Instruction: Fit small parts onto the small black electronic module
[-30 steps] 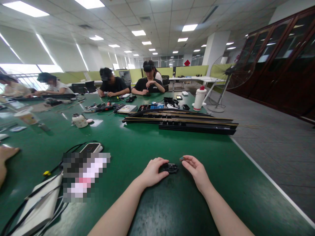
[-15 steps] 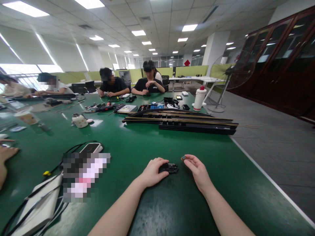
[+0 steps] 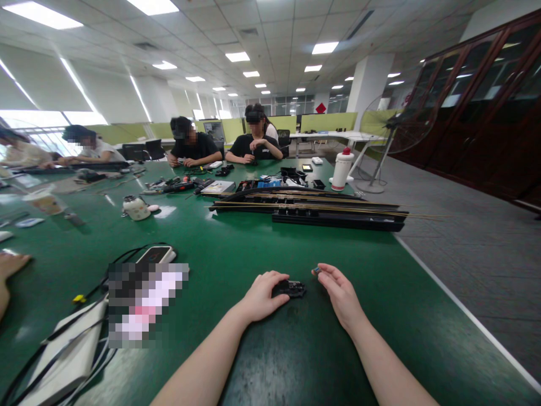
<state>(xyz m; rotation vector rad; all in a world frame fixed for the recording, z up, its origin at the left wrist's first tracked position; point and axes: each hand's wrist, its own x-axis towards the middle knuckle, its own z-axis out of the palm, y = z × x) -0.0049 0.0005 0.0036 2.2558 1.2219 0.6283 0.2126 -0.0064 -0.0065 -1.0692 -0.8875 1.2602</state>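
Resting on the green table [image 3: 203,248], my left hand [image 3: 265,296] has its thumb and fingers closed round the near end of a small black plastic assembly [image 3: 297,289]. Its fine details are too small to make out. To the right of that part, my right hand [image 3: 338,293] pinches a tiny blue-and-tan piece [image 3: 316,270] between thumb and fingertips. The tiny piece is held a little apart from the black assembly, just above the table. What kind of piece it is cannot be told.
Long black rails [image 3: 338,220] with thin brass-coloured rods lie across the table ahead. A white bottle [image 3: 342,171] with a red cap stands behind them. To the left are a patterned jar [image 3: 137,207], a phone-like device [image 3: 156,255] and cables. Another person's hand [image 3: 12,265] is at the left edge.
My right hand has tilted slightly, turning the tiny piece in its fingertips. My left hand and the black assembly have stayed put.
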